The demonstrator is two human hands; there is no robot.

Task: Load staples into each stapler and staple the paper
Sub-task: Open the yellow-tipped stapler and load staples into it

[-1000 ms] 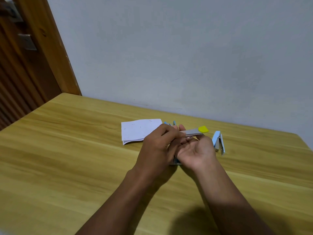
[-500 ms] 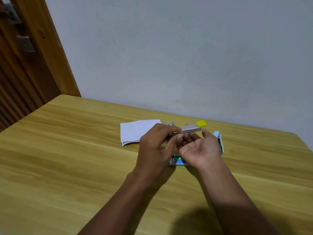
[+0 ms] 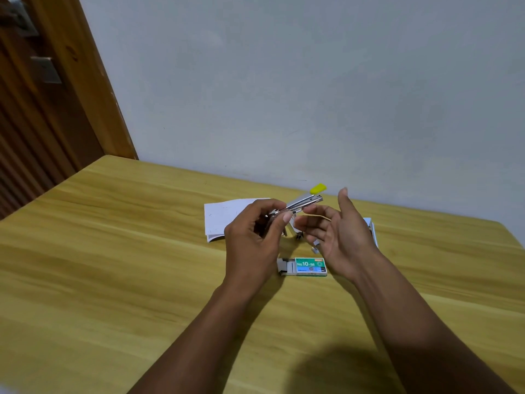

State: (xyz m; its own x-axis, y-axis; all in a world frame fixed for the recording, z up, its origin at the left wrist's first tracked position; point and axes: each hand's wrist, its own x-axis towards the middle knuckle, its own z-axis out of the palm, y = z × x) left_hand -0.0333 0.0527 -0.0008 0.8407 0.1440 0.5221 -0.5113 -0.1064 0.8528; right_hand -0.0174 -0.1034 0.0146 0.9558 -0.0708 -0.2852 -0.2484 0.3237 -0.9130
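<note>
The left hand [image 3: 255, 236] is raised above the yellow-brown wooden desk [image 3: 113, 251] and grips a silver metal stapler [image 3: 304, 201], with the thumb and curled fingers closed round its near-left end. The stapler is clear of the desk and slants up toward the far right, where it ends in a small yellow plastic tab [image 3: 318, 188]. It looks hinged open, with metal parts hanging below the left fingers, though the detail is too small to make out.

The right hand [image 3: 342, 237] is just right of the stapler with its palm turned left, its fingers spread and relaxed and its thumb pointing up. It holds nothing. Its fingertips reach close under the stapler, and I cannot tell whether they touch it.

On the desk just near of both hands lies a small green and blue staple box [image 3: 311, 266] marked No.10-1M, with its pale inner tray [image 3: 285, 266] slid out to the left. A stack of white paper [image 3: 223, 218] lies flat on the desk to the left of the left hand, partly covered by it. A light blue stapler [image 3: 372, 233] sits on the desk to the right, mostly hidden behind the right hand.

A pale grey wall [image 3: 312, 81] runs along the far edge of the desk, and a brown wooden door frame [image 3: 85, 89] stands at far left.
</note>
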